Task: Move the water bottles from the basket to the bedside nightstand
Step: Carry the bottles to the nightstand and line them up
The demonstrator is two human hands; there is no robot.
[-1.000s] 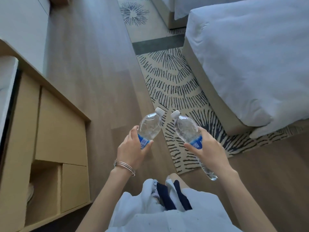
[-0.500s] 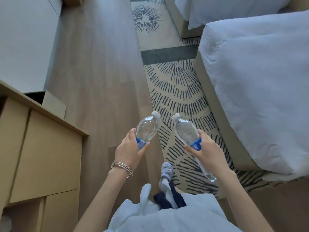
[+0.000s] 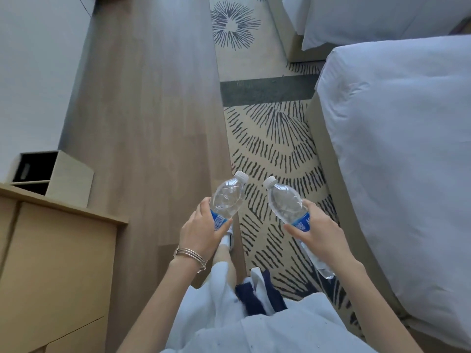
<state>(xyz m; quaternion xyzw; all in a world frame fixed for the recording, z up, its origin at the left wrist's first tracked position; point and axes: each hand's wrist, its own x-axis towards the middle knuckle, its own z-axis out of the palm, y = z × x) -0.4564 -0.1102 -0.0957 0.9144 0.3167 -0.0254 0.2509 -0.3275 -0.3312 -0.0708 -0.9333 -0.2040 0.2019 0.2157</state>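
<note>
Both hands full: left hand grips left bottle at its label, right hand grips right bottle likewise. Long axes point forward, caps angled inward, near but apart. No nightstand in view; judged ahead, past the bed on the right, so right hand likely nearer.

Gripped the left bottle in the left hand at its blue label: clear plastic, white cap on, neck tilted up and to the right. Gripped the right bottle, of the same kind, in the right hand, neck tilted up and to the left, base sticking out below the palm. Stood close at the caps, not touching.
</note>
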